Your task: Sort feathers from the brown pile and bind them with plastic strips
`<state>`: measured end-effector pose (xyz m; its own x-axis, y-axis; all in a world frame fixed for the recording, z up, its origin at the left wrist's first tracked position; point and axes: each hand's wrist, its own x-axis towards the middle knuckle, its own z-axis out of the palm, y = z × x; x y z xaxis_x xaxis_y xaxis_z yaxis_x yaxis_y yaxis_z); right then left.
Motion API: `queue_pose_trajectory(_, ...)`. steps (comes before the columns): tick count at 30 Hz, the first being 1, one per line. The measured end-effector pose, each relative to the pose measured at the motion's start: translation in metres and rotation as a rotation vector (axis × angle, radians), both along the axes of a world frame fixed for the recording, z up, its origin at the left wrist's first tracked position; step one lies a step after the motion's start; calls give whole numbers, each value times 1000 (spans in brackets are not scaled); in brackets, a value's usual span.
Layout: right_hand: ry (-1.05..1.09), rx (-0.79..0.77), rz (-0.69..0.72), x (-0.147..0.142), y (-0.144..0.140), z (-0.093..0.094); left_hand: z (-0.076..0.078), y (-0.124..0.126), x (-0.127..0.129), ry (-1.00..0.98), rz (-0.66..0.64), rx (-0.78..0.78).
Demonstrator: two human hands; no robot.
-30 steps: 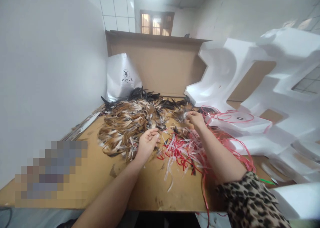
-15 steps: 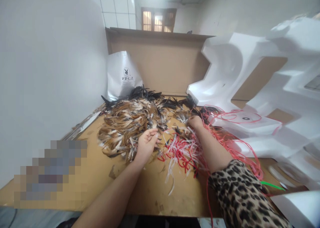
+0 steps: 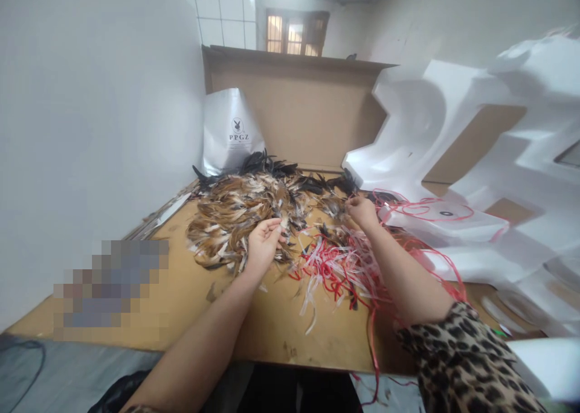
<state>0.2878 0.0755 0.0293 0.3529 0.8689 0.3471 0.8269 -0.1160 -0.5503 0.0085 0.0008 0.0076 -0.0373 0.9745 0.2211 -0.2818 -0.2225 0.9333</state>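
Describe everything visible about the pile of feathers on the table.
The pile of feathers is a loose, flat heap of long narrow plumes, mostly brown and tan with white bases, and black ones along its far edge. It lies on the brown table, in front of a white bag. The left hand rests on its near edge; the right hand touches its right side. Red and white strips adjoin it.
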Motion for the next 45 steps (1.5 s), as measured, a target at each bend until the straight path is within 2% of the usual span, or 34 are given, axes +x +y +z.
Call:
queue_pose_trajectory(4,137,100,254,-43,-27,11,1,4,-4,-3,36,9)
queue_pose_trajectory(7,213,16,476,-83,-52,6,1,6,-6,-2,45,17)
queue_pose_trajectory(10,299,-60,640,-113,-70,-6,1,6,-7,5,47,40)
queue_pose_trajectory(15,315,-100,783,-135,-86,-25,1,5,-7,19,54,48)
queue_pose_trajectory(18,213,-31,839,-142,-92,-29,1,5,-7,26,43,50)
queue_pose_trajectory(22,-80,51,827,-158,-101,-28,0,5,-7,32,19,52)
queue_pose_trajectory(25,-299,4,731,-169,-104,-28,0,5,-8,30,30,52)
queue_pose_trajectory(28,-382,-67,643,-174,-104,-31,1,5,-8,24,42,46)
queue_pose_trajectory(31,-245,-57,605,-169,-98,-35,3,5,-9,14,55,30)
queue_pose_trajectory(37,545,-66,599,-148,-80,-42,2,6,-9,9,70,57)
queue_pose_trajectory(39,684,-91,599,-144,-77,-44,2,5,-8,8,75,66)
queue_pose_trajectory(42,668,-70,613,-142,-79,-42,2,5,-8,7,82,79)
queue_pose_trajectory(45,498,35,650,-144,-86,-35,2,5,-9,6,86,91)
